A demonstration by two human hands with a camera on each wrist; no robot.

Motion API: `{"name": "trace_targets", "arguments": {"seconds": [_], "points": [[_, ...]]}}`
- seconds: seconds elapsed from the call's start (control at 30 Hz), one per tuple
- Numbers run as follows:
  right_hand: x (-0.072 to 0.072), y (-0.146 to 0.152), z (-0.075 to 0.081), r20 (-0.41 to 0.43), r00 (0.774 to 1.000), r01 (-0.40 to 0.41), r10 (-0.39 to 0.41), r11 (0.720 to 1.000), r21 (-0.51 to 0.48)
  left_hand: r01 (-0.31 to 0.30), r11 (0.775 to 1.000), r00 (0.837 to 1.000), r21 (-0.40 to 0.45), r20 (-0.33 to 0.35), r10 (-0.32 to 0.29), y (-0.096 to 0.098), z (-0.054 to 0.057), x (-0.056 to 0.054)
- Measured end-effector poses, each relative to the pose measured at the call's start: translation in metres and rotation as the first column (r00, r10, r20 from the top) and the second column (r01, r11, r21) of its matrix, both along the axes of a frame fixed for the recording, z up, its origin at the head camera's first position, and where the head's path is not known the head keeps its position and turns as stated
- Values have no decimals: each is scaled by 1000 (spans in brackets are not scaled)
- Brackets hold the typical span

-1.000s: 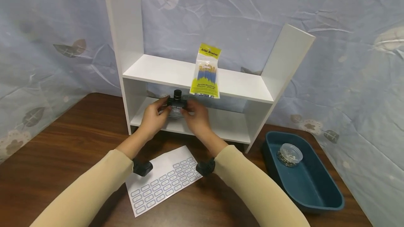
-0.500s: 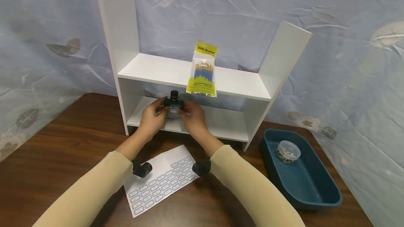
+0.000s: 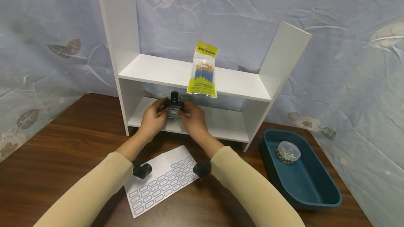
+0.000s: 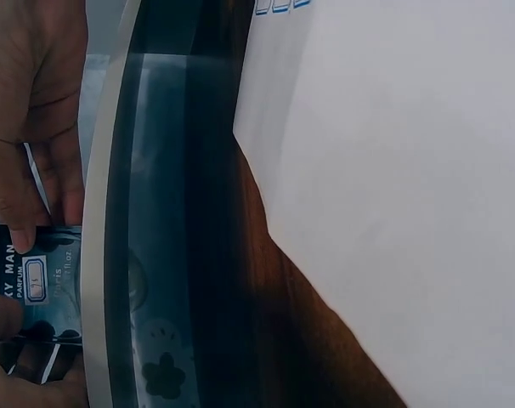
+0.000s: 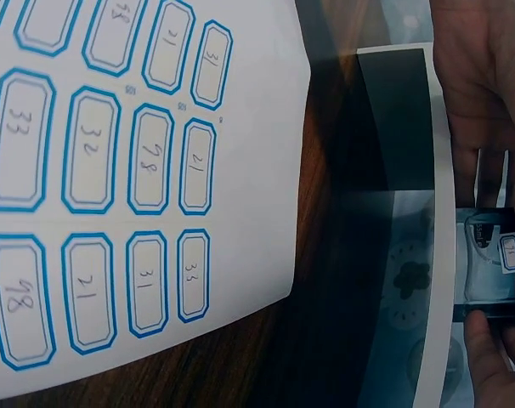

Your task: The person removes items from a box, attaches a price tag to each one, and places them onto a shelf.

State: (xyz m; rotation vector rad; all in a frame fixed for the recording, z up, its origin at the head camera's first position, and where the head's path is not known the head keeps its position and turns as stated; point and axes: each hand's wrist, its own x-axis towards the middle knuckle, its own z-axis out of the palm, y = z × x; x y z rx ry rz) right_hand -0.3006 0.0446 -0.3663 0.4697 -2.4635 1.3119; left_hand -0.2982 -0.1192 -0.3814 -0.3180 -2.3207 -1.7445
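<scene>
A dark perfume bottle [image 3: 174, 105] with a black cap stands upright at the lower shelf [image 3: 221, 120] of a white rack. My left hand [image 3: 151, 120] grips its left side, and my right hand [image 3: 194, 119] grips the right side. Both thumbs lie against the front, where a small blue-bordered label [image 4: 36, 280] with handwriting is stuck. In the right wrist view the bottle [image 5: 487, 280] shows clear glass at its lower part, behind the shelf's front edge. The fingers behind the bottle are partly hidden.
A yellow-ended pack of artist brushes [image 3: 203, 74] leans over the upper shelf's [image 3: 157, 67] front edge. On the wooden table lies a sheet of numbered labels [image 3: 161, 181]. To the right, a blue tray [image 3: 307, 181] holds a clear round tub [image 3: 288, 152] of small pieces.
The head view has shifted slightly, so the rack and tray sit a little further left in it. Both hands keep their grip on the perfume bottle.
</scene>
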Motion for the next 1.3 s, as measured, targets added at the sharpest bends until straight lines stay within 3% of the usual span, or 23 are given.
{"name": "trace_targets", "arguments": {"seconds": [0.53,0.77,0.93,1.13,1.23,1.3], "points": [[1,1,-2,-12,999,-31,31,999,-11,0,998,1000,-67,6,0,2,2,4],[4,4,-2,15,999,-29,29,1000,3,-50,989,999,-137,7,51,4,3,10],[9,16,2,33,999,-35,35,999,-6,-94,990,996,-102,-17,93,5,4,19],[23,34,10,28,999,-31,30,999,34,-197,980,976,-18,-93,195,8,3,32],[32,45,15,32,999,-36,34,997,64,-236,971,956,39,-172,239,11,3,40],[40,54,19,45,998,-50,47,995,85,-259,963,933,75,-238,269,14,4,45]]}}
